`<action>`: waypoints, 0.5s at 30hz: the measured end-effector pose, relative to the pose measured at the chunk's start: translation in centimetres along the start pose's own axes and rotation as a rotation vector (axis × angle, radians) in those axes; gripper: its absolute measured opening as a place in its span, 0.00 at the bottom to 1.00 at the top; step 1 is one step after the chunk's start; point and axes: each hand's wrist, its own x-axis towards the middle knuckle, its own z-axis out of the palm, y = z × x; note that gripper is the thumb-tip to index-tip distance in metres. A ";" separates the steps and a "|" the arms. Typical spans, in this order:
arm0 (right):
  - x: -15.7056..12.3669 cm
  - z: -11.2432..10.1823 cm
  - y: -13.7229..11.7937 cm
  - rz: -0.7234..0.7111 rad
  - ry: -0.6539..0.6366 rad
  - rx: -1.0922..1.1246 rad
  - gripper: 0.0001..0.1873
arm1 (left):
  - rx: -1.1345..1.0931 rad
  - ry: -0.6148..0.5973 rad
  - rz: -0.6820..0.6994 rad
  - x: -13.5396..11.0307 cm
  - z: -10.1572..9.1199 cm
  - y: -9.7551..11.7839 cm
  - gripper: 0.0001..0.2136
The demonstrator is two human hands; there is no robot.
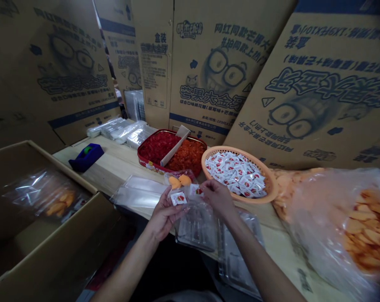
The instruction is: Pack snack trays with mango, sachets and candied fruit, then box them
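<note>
My left hand [163,217] is closed on the edge of a clear plastic bag [190,173]. Two orange pieces [179,181] show inside the bag at its far end. By my left fingertips lies a small white sachet [179,198] with a red print. Pinched between the fingers of my right hand [219,200] is another white sachet [195,190], close to the bag. Clear plastic trays [197,226] lie under my hands at the table's front edge. To the right of them is a second clear tray [238,247].
An orange basket [273,184] full of sachets stands behind my right hand. Left of it is a divided red tin [152,167] with red and orange pieces. A blue tape dispenser [86,157], an open carton [92,191] and a large bag [322,209] of orange pieces flank the workspace.
</note>
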 end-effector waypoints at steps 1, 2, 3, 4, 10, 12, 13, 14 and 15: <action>0.3 -0.2 0.1 -0.011 -0.024 -0.027 0.08 | 0.002 -0.014 -0.008 -0.1 -0.2 0.2 0.38; 0.5 -0.4 0.3 -0.019 -0.055 -0.063 0.07 | 0.008 -0.023 -0.018 -0.3 -0.3 0.4 0.39; 0.6 -0.4 0.4 -0.028 -0.083 -0.107 0.07 | 0.014 -0.029 -0.029 -0.5 -0.4 0.6 0.39; 0.7 -0.4 0.5 -0.042 -0.105 -0.153 0.06 | 0.019 -0.035 -0.037 -0.7 -0.5 0.8 0.39; 0.5 -0.1 0.2 -0.349 -0.070 -0.377 0.05 | 0.047 -0.115 -0.087 -1.6 -0.8 1.3 0.39; 0.7 -0.1 -0.6 -0.481 -0.112 -0.466 0.08 | 0.058 -0.138 -0.103 -1.7 -1.0 1.3 0.39; 0.8 -0.1 -1.0 -0.530 -0.159 -0.522 0.08 | 0.063 -0.147 -0.109 -1.8 -1.1 1.3 0.38; 0.9 0.0 -1.4 -0.564 -0.214 -0.580 0.08 | 0.067 -0.153 -0.112 -1.9 -1.2 1.3 0.38; 1.0 0.0 -1.8 -0.590 -0.266 -0.632 0.07 | 0.071 -0.155 -0.115 -1.9 -1.3 1.3 0.37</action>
